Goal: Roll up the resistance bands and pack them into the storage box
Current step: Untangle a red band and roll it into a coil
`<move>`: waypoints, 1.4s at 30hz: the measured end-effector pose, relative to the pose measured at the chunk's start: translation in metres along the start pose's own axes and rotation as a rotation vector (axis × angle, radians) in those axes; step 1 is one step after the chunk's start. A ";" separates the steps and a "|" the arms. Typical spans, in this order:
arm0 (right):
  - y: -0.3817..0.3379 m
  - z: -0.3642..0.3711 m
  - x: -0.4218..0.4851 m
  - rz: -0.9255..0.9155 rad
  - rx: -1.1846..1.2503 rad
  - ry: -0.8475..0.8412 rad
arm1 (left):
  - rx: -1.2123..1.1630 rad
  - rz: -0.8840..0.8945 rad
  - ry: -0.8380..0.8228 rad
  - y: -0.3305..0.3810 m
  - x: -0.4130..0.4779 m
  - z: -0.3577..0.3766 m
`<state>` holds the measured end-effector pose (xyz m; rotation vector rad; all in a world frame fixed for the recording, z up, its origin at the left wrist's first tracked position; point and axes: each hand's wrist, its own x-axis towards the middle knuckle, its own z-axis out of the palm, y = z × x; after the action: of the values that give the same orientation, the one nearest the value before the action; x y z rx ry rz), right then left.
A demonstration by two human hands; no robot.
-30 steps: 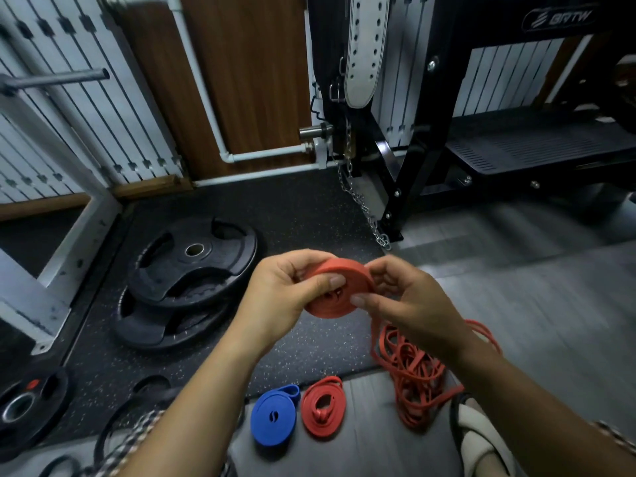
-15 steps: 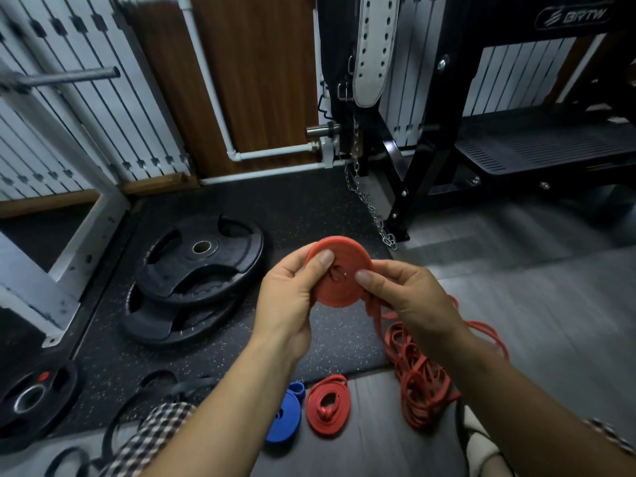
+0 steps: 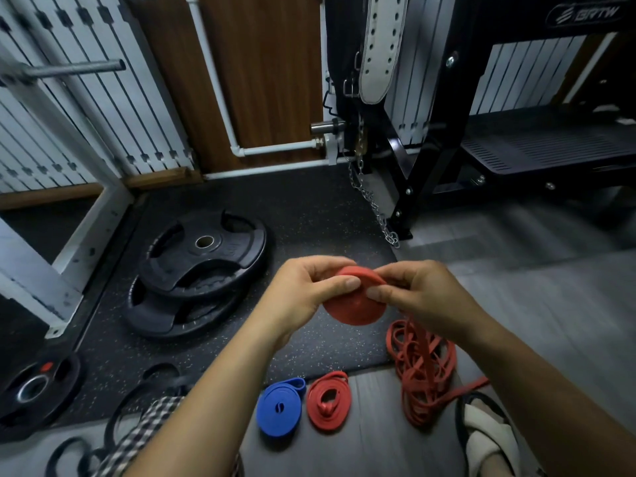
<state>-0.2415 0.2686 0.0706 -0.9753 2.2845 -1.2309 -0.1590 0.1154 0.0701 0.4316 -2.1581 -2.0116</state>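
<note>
Above the speckled mat (image 3: 303,215), mid-frame, both hands work 1 red roll (image 3: 354,311), held off the floor. Grip: left hand (image 3: 303,292) clasps it, thumb across the near face, fingers curled behind. Opposite, right hand (image 3: 425,299) pinches the rim at the top w/ thumb & fingertips, about where the free strip meets the coil. The unwound tail drops from under that hand into a loose red tangle (image 3: 425,370) on the floor by the mat's right edge.

Step in hand, as I read it: winding the tail onto the roll. To do it well:
- One hand clamps the disc flat & turns it. The other feeds the strip w/ steady pull, so each wrap sits square on the last, no twist.
- Rubber is springy, so thumb pressure on the face matters, else the coil may telescope or pop open.
- The tangle could snag, so shake loops free before drawing more in.

Plenty is left to wind, so this band is prob. partway done.

Count:
- Finished rolls on the floor = 2: 1 blue roll (image 3: 280,407) & 1 red floor roll (image 3: 328,401), side by side.
- Part-wound = 1.
- Tangle: can't tell if it's 1 band or several.
- Black loops (image 3: 151,376) lower left, maybe bands, no. unclear.
- Weight plates = 3: 2 big plates (image 3: 203,256) stacked, 1 small plate (image 3: 34,387) far left.
- Storage box = 0 in view, so no packing visible yet.
</note>
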 end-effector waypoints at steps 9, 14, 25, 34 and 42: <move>-0.004 0.004 0.000 0.106 0.473 0.003 | -0.387 -0.056 0.174 -0.003 0.003 0.007; -0.002 0.003 0.000 0.135 0.466 0.051 | -0.425 -0.166 0.107 -0.004 0.003 0.005; -0.001 -0.001 0.000 0.091 0.447 0.054 | -0.288 -0.065 0.080 -0.006 0.002 0.014; 0.002 0.016 0.002 0.162 0.675 0.091 | -0.617 -0.082 0.229 -0.007 0.003 0.022; -0.001 0.001 -0.002 0.042 0.336 0.004 | -0.255 -0.067 0.041 -0.004 0.002 0.007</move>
<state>-0.2397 0.2689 0.0709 -0.7972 1.9997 -1.5351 -0.1623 0.1210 0.0657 0.5079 -1.8536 -2.2541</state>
